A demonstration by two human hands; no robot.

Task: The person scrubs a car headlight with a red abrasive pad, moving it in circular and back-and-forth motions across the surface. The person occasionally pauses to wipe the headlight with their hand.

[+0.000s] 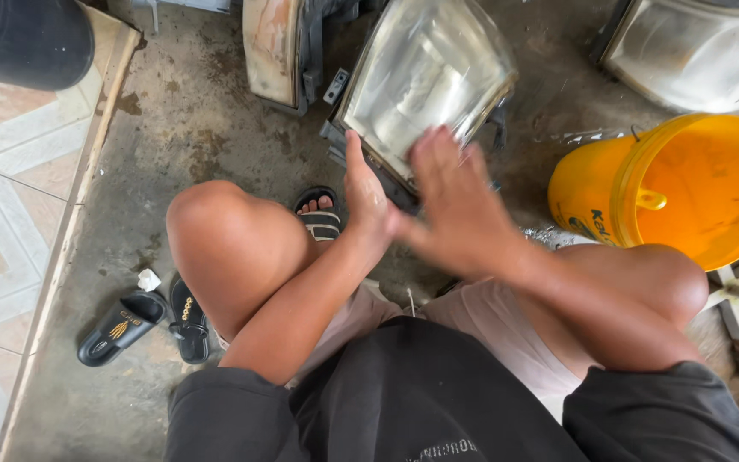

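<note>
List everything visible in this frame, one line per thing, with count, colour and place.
headlight: one, clear lens, black housing, upright on the floor ahead
other headlights: two, cloudy, along the top edge
bucket: one, yellow, tipped on its side, right
black bin: one, top left
loose sandals: two, black, floor at left
concrete floor: grey, stained; tiles at left
left hand: on the headlight's lower edge
right hand: blurred, flat against the lens
knees, sandalled foot: own, centre
</note>
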